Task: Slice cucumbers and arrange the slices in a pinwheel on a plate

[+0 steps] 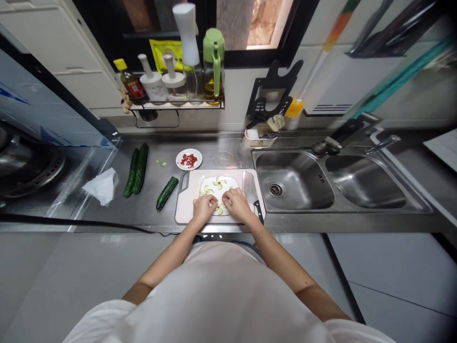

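Note:
A white squarish plate (230, 182) lies on the pale cutting board (185, 209), bearing thin cucumber slices (219, 182) set in pinwheel shapes, some with a red bit at the centre. My left hand (204, 208) is over the plate's left front, fingers curled together beside a group of slices. Opposite it, my right hand (236, 205) is over the plate's right side with its fingertips pinched. Whatever the fingertips hold is too small to make out. A knife (251, 188) with a black handle rests along the board's right side, partly behind my right forearm.
A small dish (180, 159) of chopped red pieces sits behind the board. Left of it lie a cut cucumber (166, 193), two whole cucumbers (136, 169) and a crumpled tissue (102, 186). A double sink (293, 181) adjoins on the right; a condiment rack (178, 107) hangs above.

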`<control>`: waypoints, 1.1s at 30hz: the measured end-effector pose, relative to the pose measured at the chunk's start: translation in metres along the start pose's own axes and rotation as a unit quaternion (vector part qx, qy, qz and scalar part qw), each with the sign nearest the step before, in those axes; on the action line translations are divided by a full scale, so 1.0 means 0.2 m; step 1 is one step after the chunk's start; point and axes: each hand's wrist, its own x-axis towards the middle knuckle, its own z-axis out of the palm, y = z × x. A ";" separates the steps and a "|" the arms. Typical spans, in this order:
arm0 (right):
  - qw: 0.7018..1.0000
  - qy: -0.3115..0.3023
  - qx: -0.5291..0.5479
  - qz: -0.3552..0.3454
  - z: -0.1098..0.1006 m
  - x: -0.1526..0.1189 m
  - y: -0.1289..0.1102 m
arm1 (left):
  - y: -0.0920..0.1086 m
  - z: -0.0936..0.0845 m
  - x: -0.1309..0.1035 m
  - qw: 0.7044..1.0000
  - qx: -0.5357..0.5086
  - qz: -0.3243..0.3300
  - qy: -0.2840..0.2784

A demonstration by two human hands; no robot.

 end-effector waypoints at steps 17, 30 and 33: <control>0.997 0.049 0.055 0.017 0.07 -0.10 0.04 | -0.09 -0.07 0.17 0.992 -0.074 -0.022 0.105; 0.994 0.067 0.080 0.038 0.06 -0.16 0.03 | -0.28 -0.30 0.50 0.967 -0.051 -0.145 0.205; 0.993 0.071 0.085 0.038 0.06 -0.16 0.03 | -0.32 -0.35 0.55 0.962 -0.014 -0.171 0.212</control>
